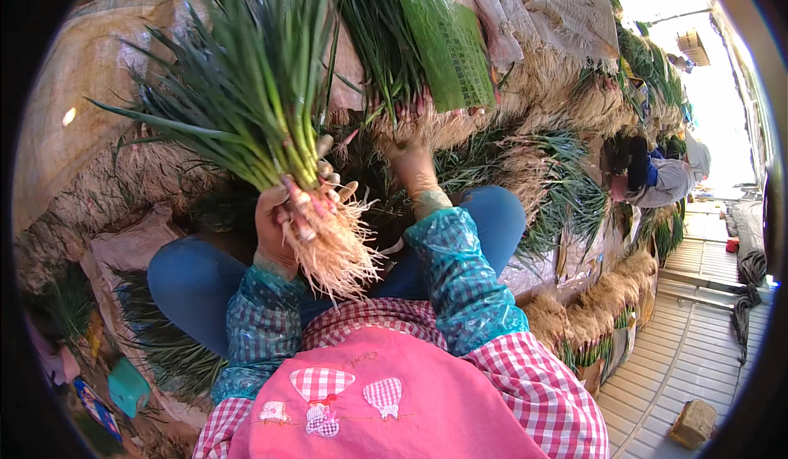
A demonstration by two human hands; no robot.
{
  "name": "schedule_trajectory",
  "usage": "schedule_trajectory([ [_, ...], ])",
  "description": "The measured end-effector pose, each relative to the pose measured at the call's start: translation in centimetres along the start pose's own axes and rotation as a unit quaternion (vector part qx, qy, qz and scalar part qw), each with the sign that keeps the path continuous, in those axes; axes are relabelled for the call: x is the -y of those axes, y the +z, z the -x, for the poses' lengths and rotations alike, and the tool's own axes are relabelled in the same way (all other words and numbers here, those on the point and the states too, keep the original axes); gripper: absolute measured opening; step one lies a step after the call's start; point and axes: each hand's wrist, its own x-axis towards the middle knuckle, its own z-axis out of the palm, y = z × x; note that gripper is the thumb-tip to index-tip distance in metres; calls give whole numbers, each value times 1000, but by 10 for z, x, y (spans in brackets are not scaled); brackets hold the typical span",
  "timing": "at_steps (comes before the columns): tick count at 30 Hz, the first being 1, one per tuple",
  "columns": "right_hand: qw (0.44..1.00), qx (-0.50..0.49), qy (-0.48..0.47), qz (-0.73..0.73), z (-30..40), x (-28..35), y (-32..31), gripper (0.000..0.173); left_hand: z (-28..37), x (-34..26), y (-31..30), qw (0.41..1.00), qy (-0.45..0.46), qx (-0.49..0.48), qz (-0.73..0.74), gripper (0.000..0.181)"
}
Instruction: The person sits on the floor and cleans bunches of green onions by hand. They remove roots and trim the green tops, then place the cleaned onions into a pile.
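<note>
Closed around the base of a bunch of leafy green plants with pinkish bulbs and pale roots [308, 194] is my left hand [277, 225], its fingertips showing beside the bulbs. The leaves fan up and to the left, while the roots hang over my lap. My right hand [414, 166], blurred, is at the rooted ends of another pile of the same plants [378, 40]; whether its fingers hold any is hidden. A printed green plastic sack [446, 46] lies over part of that pile. Translucent teal sleeve covers are on both my forearms.
Woven sacks [92, 71] cover plant heaps at the left. Loose plants [554, 176] lie beyond my right knee, with rows of rooted bundles [597, 293] below. Another person [662, 176] crouches farther right, beside a slatted floor [665, 336] with a stone block [694, 423]. A teal container [128, 387] stands lower left.
</note>
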Motion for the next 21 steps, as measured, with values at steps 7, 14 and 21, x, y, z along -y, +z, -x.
schedule_trajectory([
  [7, 969, 76, -180, -150, 59, 20, -12, 31, 5, 3, 13, 996, 35, -84, 0, 69],
  [14, 899, 283, -332, 39, 73, 36, -24, 34, 2, 9, -6, 993, 19, -87, -78, 63],
  [21, 883, 347, -176, -262, 55, 59, 10, 36, 5, 8, -22, 996, -13, -33, -85, 53],
])
